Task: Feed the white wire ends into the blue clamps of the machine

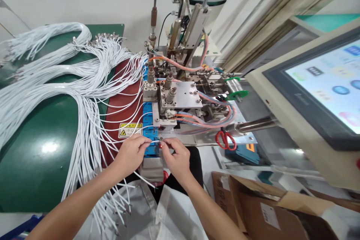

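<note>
My left hand [132, 153] pinches a white cable [154, 141] close to its end, over the row of blue fixture blocks [149, 133] along the machine's edge. Fingertips of my right hand [177, 156] close on the tip of the same cable, just right of the blocks. What exactly lies between the right fingers is too small to make out. Several other white cables [120, 101] run from the left into the blue blocks. The metal machine [182, 95] with clamps and air tubes stands just beyond my hands.
Bundles of white cables [56, 90] spread over a green mat [36, 157]. A solder wire spool [234, 88] and red-handled scissors [225, 139] sit at the machine's right. A touchscreen [329, 75] juts in at right, above a cardboard box [253, 210].
</note>
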Tool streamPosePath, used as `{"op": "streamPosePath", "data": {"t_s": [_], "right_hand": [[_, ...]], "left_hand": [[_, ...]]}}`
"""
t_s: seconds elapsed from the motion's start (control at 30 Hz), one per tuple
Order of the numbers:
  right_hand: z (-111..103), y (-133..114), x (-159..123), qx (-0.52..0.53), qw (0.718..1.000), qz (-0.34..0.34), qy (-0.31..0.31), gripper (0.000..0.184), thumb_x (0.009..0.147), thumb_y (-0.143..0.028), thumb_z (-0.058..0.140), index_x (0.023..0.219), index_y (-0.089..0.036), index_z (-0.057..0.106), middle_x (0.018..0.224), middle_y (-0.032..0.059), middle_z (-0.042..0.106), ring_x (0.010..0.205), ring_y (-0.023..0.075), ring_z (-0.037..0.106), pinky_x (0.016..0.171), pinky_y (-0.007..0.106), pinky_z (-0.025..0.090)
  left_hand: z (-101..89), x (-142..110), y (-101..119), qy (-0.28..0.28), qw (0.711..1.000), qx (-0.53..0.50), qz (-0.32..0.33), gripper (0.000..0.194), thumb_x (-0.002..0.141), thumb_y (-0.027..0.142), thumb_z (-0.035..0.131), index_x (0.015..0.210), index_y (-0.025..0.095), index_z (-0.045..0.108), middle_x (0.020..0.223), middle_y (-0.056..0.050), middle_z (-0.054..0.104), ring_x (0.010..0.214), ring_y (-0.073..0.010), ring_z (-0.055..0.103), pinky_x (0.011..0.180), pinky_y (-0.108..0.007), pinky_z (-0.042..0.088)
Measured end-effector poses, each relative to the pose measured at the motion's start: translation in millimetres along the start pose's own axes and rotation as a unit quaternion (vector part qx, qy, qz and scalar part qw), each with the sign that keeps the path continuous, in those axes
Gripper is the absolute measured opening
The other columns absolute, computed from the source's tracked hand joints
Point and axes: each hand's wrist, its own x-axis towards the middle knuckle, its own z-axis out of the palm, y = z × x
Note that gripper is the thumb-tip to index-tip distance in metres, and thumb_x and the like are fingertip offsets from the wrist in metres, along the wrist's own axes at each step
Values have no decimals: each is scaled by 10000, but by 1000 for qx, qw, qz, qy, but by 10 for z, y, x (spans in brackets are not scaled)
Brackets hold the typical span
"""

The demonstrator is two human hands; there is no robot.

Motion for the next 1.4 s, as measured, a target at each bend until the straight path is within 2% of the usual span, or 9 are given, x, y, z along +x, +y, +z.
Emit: {"op": "streamPosePath", "data": {"t_s": [0.17,0.27,0.53,0.7,0.8,0.93,1.07,1.2,1.4], "right_hand": [[-7,61,-28,-81,992,-101,9,105,780,-179,522,757,-180,625,730,59,633,700,172,574,682,300,448],[-28,75,-14,-120,984,-127,-10,107,783,-184,516,764,-180,621,738,63,639,702,178,572,682,306,436],[-122,-33,156,-62,990,-14,-128,147,782,-212,459,681,-197,565,660,24,608,640,158,557,596,256,416],[-117,-39,178,-33,987,40,-149,147,771,-210,451,658,-197,544,644,10,591,630,154,548,576,244,403],[-118,-5,179,-28,986,45,-160,144,780,-216,450,665,-197,534,639,3,577,622,150,537,568,241,394],[-120,45,218,-26,980,7,-196,227,856,-262,365,688,-205,507,648,-5,540,633,144,525,592,241,386],[-18,66,236,-35,986,2,-166,300,867,-327,356,596,-210,411,562,-29,438,553,131,448,555,243,336],[137,74,163,19,992,71,-104,331,861,-338,349,557,-217,295,504,-57,332,480,109,360,494,231,291],[203,79,105,38,990,105,-83,339,865,-357,322,559,-220,266,491,-66,303,466,100,338,470,221,282]], "left_hand": [[22,5,-13,-5,1000,23,9,212,813,97,456,865,181,644,841,-39,646,785,-152,607,754,-289,485],[31,4,-19,-6,999,31,10,207,823,104,451,869,178,639,850,-43,637,798,-155,602,769,-299,480],[17,19,3,-12,999,51,3,169,816,103,456,844,180,603,806,-30,628,760,-162,591,713,-298,477],[11,39,22,-17,997,75,-4,159,814,92,455,806,173,591,789,-31,622,759,-168,588,724,-307,470],[13,42,27,-17,996,82,-10,165,813,86,453,806,168,595,797,-41,620,772,-175,591,730,-315,472],[10,42,27,-17,997,75,-6,168,823,92,447,818,166,598,799,-42,616,771,-174,587,735,-319,474],[21,35,9,-18,997,76,4,160,831,92,445,829,154,592,797,-49,606,766,-172,579,730,-310,471],[50,8,-19,-13,996,90,23,153,835,95,441,846,144,586,811,-57,606,774,-169,579,748,-303,467],[36,-15,30,6,983,177,43,183,843,119,434,843,156,613,800,-68,635,761,-196,568,741,-346,453]]}}
